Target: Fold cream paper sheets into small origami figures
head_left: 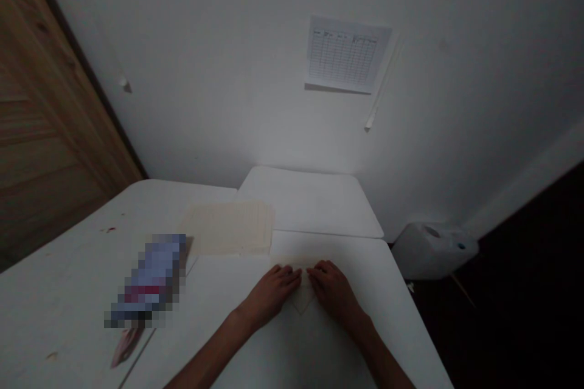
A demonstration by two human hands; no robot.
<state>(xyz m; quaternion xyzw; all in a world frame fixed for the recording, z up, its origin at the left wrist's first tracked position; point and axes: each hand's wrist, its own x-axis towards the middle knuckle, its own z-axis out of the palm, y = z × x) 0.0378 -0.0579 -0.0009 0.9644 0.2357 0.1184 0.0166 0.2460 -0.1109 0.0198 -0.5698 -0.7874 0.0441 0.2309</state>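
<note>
Both hands rest on a small folded paper [302, 302] at the near right of the white tabletop [68, 279]. The left hand [272, 293] lies palm down on the paper's left half. Its fingers [287, 273] are stretched out flat and close together, not curled around anything. The right hand [334, 290] mirrors it on the right half, with its fingers [320, 270] also flat and pressed down. The fingertips of the two hands nearly meet over the middle of the paper.

The paper is pale cream. Its far edge shows just beyond the fingertips, and a pointed corner pokes out toward the near side between the two hands. The rest of it is hidden under the palms.

Just beyond the paper, to the far left of it, a stack [228, 226] of the same cream sheets lies flat. Farther left on the tabletop is a blurred-out object [150, 279], with a reddish scrap [124, 347] just near of it.

A printed chart [344, 55] hangs on the far wall. A white canister [433, 249] stands on the dark floor to the right of the tabletop. A wooden door [41, 134] fills the left edge.
</note>
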